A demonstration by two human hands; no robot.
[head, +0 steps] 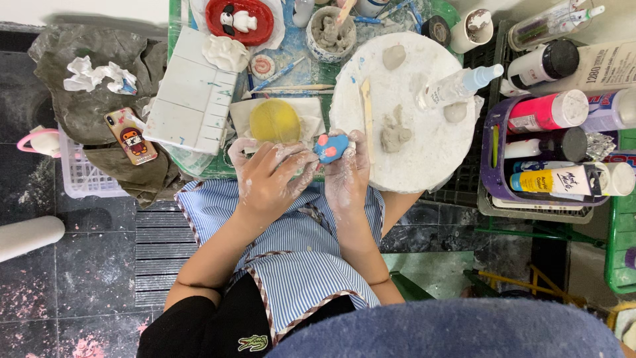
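Seen from above, a person in a blue striped apron (291, 255) works at a crowded desk (295, 50) that fills the upper half of the frame. A round white work board (424, 142) lies right of centre, carrying grey clay lumps (395, 132), a wooden modelling stick (366, 116) and a clear spray bottle (457, 85). At upper left of centre sits a white rectangular slab (192, 99), with a yellow disc (274, 120) on cloth just beside it. A purple caddy (493, 169) of paint bottles stands at the right edge, and a phone (130, 136) rests on grey fabric at left. At the frame's centre, both clay-smeared hands meet over the desk's near edge: the left hand (268, 176) has its fingers curled and pressed toward a small blue clay figure with pink spots (330, 147), while the right hand (348, 176) pinches that figure between thumb and fingertips, just touching the board's left rim.
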